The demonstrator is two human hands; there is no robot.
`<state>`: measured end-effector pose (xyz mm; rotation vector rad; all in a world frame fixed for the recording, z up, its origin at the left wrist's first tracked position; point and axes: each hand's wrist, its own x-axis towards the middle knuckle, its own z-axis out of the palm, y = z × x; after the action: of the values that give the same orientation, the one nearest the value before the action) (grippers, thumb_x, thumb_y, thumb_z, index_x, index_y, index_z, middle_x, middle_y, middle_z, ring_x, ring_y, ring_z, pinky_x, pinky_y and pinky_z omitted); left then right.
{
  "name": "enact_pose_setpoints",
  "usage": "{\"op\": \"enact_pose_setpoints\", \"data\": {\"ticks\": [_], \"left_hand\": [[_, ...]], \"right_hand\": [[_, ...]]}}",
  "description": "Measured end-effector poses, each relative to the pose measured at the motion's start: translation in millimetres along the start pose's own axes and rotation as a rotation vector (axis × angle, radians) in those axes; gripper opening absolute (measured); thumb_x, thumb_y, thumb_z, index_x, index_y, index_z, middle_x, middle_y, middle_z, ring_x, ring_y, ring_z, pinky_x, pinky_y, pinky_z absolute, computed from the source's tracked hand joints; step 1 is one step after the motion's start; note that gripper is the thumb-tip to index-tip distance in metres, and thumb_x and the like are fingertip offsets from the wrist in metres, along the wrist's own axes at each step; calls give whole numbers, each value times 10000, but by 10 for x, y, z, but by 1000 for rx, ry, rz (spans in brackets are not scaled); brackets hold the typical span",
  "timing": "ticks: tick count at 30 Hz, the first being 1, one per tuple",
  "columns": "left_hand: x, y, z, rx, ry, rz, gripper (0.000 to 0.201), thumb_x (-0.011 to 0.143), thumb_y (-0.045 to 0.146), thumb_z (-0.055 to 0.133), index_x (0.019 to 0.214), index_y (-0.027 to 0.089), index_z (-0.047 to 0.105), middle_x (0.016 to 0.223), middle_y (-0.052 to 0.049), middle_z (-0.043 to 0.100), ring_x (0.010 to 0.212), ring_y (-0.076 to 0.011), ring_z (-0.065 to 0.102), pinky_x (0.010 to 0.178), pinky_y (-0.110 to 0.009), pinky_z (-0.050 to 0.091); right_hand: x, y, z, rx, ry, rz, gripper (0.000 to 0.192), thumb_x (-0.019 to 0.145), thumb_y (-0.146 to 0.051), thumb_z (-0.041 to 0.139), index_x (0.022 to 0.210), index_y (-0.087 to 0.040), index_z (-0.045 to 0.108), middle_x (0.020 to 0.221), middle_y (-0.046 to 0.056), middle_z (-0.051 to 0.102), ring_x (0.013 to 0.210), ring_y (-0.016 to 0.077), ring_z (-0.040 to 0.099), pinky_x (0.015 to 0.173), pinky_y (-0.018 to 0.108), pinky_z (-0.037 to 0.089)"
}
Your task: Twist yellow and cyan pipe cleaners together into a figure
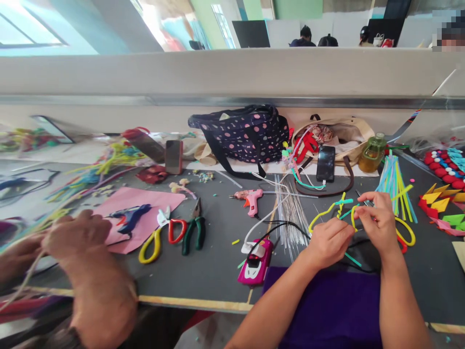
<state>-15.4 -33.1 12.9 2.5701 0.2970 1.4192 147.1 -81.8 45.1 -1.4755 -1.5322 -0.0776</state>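
My left hand is closed on a yellow pipe cleaner, which loops out to its left and twists with a green one above the fingers. Close beside it, my right hand pinches the same bent piece between thumb and fingers, and a yellow loop shows between the hands. Exactly where each fingertip grips is partly hidden. Below the hands a purple cloth covers my lap. Under my right wrist lie scissors with a yellow handle, partly covered. Loose blue, green and yellow pipe cleaners fan out just beyond my right hand.
A co-worker's hands work at the left. Between us lie a pink glue gun, a magenta power strip, pliers, scissors and thin wires. Bags, phones and a glass bottle stand behind.
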Motion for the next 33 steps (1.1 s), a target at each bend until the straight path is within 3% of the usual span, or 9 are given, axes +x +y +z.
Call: {"op": "enact_pose_setpoints", "data": {"ticks": [7, 14, 20, 26, 33], "left_hand": [[10, 16, 15, 19, -15, 12, 189, 848, 80, 495, 1004, 168, 556, 789, -40, 650, 652, -133, 587, 575, -252, 465], [30, 9, -20, -104, 55, -113, 143, 860, 108, 512, 969, 169, 582, 765, -45, 626, 669, -140, 583, 605, -259, 470], [52, 26, -48, -269, 106, -340, 89, 877, 163, 539, 893, 175, 626, 739, -37, 619, 648, -125, 563, 596, -242, 461], [104, 39, -103, -437, 238, -616, 120, 850, 242, 619, 763, 162, 642, 672, -14, 569, 609, -104, 521, 533, -211, 403], [112, 47, -118, -857, 365, -955, 220, 787, 354, 687, 742, 145, 635, 699, 13, 521, 470, -50, 454, 381, -171, 356]], "right_hand": [[-10, -57, 12, 37, -165, 93, 157, 845, -373, 642, 768, -252, 705, 914, 41, 595, 926, 226, 525, 842, 405, 420], [1, -180, 34, 170, -85, 116, 121, 860, -313, 627, 773, -229, 630, 871, 26, 580, 894, 206, 534, 801, 367, 435], [-18, -313, 85, 178, 49, 28, 95, 858, -250, 625, 766, -228, 631, 857, 25, 564, 866, 201, 527, 775, 373, 438], [-70, -408, 188, 138, 141, -107, 61, 823, -204, 667, 788, -254, 666, 862, 21, 565, 867, 207, 525, 804, 399, 437], [-158, -457, 377, 281, 262, -6, 67, 838, -217, 641, 807, -258, 684, 873, 31, 544, 863, 205, 537, 758, 383, 475]]}}
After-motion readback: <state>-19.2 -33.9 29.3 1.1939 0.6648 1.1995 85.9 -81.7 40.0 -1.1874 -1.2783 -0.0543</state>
